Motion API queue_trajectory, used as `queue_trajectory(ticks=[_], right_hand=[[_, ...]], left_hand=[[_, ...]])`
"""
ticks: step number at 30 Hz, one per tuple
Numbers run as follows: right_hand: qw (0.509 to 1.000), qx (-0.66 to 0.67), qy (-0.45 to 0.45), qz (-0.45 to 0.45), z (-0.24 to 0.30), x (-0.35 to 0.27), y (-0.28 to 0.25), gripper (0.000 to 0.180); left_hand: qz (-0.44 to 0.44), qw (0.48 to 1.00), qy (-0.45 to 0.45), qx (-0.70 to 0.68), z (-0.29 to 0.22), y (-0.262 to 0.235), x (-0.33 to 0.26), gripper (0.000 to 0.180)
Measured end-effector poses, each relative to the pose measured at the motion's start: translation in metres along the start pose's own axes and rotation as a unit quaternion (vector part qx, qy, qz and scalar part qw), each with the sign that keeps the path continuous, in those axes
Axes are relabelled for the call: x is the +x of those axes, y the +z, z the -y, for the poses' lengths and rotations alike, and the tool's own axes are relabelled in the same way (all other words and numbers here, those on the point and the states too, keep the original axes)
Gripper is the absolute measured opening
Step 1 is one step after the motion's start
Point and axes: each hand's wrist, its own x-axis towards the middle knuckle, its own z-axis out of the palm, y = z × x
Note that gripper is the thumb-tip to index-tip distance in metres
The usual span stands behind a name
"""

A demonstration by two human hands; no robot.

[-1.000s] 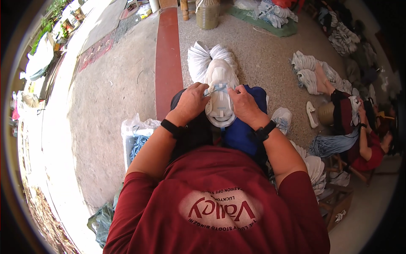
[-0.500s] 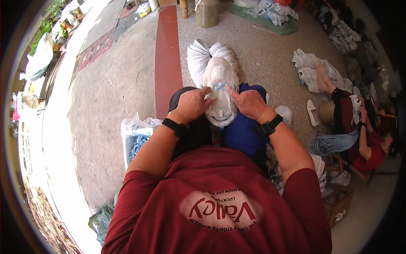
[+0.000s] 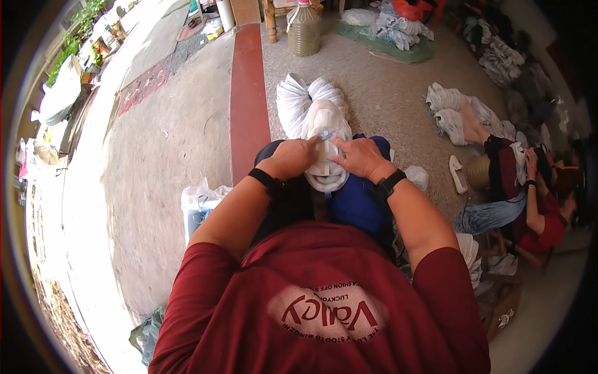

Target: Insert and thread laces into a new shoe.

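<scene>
A white sneaker upper rests over my knees, its toe end pointing away from me. Across its middle lies a light blue lace. My left hand is closed at the left side of the lace, thumb and forefinger pinched on it. From the other side my right hand pinches the lace too, its thumb lying lower on the upper. The lace ends are hidden by my fingers. Just beyond the toe is a fanned bundle of white pieces. Blue cloth covers my right leg.
Left of my legs stands a plastic-lined container with light blue laces. A co-worker sits at the right, near a white shoe and a bunch of blue laces. A large jug stands ahead.
Both hands have drawn closer together over the upper, and their fingers now close on the lace. The surroundings sit slightly lower in the picture.
</scene>
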Motion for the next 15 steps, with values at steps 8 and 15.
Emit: queue_trajectory(ticks=[8, 15], right_hand=[[0.99, 0.113, -0.02, -0.083, -0.031, -0.01, 0.031, 0.027], [0.933, 0.279, 0.116, -0.194, -0.102, -0.106, 0.013, 0.013]], left_hand=[[-0.108, 0.991, 0.018, -0.077, 0.061, 0.008, -0.017, 0.015], [-0.098, 0.92, -0.193, -0.328, 0.14, -0.003, -0.15, 0.008]])
